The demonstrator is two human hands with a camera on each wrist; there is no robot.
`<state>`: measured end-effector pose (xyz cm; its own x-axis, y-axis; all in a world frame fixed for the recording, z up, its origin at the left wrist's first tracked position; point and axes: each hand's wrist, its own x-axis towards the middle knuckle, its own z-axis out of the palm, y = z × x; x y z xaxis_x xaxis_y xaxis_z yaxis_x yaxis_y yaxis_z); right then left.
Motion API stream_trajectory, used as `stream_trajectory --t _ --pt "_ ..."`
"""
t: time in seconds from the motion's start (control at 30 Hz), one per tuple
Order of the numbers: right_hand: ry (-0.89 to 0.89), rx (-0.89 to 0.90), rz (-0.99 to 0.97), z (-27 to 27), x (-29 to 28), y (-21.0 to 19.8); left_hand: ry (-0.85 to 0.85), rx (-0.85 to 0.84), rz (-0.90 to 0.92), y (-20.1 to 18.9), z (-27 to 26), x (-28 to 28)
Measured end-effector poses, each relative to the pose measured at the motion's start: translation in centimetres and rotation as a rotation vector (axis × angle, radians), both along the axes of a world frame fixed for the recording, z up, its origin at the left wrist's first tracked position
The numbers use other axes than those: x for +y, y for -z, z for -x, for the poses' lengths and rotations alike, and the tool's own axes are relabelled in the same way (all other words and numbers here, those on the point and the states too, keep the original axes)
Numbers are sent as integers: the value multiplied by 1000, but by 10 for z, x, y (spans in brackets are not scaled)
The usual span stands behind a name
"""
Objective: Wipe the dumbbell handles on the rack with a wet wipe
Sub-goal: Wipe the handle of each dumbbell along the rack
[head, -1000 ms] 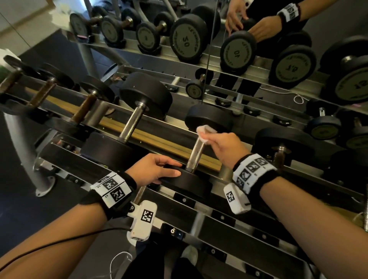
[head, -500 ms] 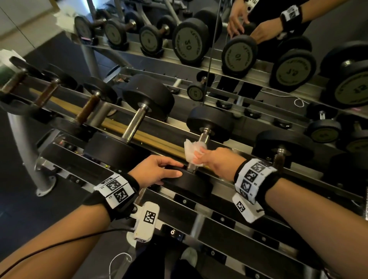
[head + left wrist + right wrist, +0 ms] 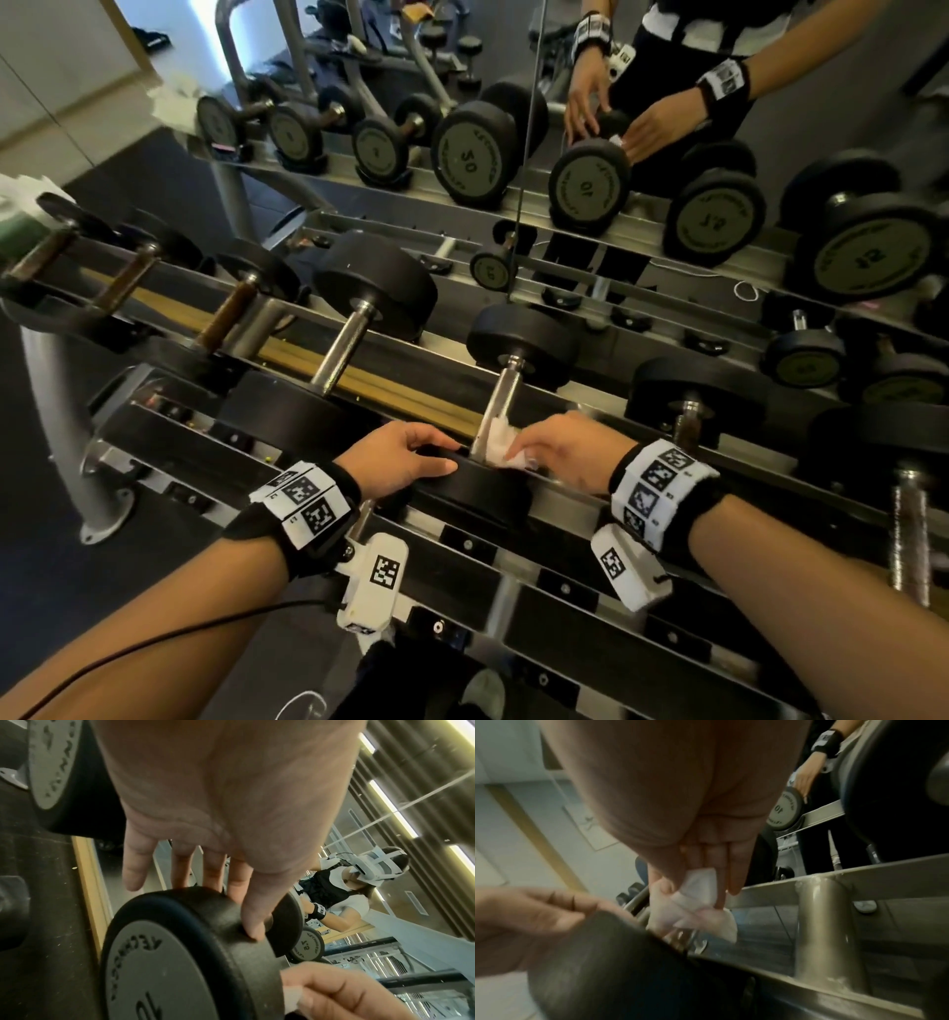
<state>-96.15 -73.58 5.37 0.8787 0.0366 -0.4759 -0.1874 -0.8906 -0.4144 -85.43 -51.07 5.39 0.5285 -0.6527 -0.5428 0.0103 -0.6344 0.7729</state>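
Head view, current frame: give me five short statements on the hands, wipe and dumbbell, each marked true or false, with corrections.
1. The right hand holds the wet wipe. True.
2. The wipe sits at the far end of the handle, by the far weight head. False: it is at the near end, next to the near weight head.
3. The left hand rests on the near weight head. True.
4. The left hand holds a second wipe. False: it holds no wipe.
5. The dumbbell has been lifted off the rack. False: it lies on the rack.
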Motion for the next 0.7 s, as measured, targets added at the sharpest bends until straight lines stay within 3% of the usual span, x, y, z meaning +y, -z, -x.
stream_trajectory --t 0.13,0.3,0.37,0.47,0.57,0.7 --pt "263 -233 -220 15 -16 -30 52 -164 31 -20 0 -20" --pt "335 -343 -329 25 -22 -70 189 -303 127 -53 3 -60" --pt "396 -379 -394 31 -25 -81 265 -282 153 -61 4 -71" --pt "502 -393 -521 43 -30 -90 239 -218 196 -66 6 -82" --pt "574 -436 -488 57 -37 -87 203 -169 220 -64 7 -90" --pt "646 -527 -248 73 -42 -74 194 -132 267 -65 8 -99"
